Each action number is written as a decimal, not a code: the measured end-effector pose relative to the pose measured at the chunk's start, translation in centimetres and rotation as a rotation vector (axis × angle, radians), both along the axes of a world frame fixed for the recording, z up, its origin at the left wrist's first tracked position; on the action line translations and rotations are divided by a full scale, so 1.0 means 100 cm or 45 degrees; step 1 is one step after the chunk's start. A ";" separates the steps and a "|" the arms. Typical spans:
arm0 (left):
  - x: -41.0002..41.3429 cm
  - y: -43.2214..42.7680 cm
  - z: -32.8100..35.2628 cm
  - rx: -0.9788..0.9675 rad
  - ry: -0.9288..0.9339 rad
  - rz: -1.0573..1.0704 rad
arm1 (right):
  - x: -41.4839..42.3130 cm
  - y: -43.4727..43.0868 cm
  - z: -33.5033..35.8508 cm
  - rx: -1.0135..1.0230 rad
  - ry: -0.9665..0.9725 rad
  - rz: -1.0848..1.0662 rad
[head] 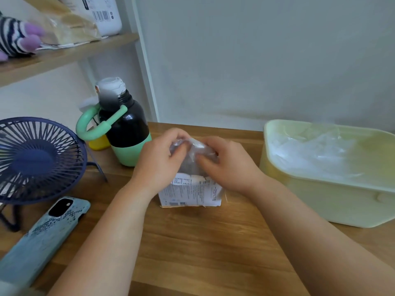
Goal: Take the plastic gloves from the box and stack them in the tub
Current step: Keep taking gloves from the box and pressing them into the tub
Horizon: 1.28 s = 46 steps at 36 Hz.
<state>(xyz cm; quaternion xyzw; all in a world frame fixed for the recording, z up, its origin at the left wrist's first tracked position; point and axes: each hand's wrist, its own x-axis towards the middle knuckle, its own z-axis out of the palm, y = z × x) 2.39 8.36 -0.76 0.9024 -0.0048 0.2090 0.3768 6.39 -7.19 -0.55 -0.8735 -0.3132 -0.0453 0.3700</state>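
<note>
Extraction of one plastic glove [192, 153] from the box [190, 193].
I pinch it with left hand [159, 161] and right hand [227, 165], likely to tease it free; the tub [320, 197] sits near for stacking.

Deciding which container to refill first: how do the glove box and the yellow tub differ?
The box is small, white printed card; the tub is far bigger, pale-yellow plastic. The box stands mid-table with the left hand and right hand pinching a glove at its top; the tub sits to the right, untouched. Both rest on the wooden table.
</note>
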 end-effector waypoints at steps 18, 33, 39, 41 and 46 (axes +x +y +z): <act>-0.004 -0.010 0.005 -0.019 0.117 -0.009 | 0.005 0.000 -0.012 0.206 0.187 0.032; -0.010 -0.005 0.002 -0.285 0.030 -0.055 | 0.007 -0.003 0.000 0.357 0.227 -0.065; -0.008 -0.008 0.004 -0.359 0.005 -0.003 | 0.009 -0.008 0.012 0.303 0.417 -0.126; -0.008 -0.010 0.006 -0.412 0.019 0.001 | 0.008 -0.008 0.015 0.261 0.392 -0.112; -0.009 -0.011 0.009 -0.439 0.044 -0.033 | 0.000 -0.008 0.017 0.219 0.227 -0.020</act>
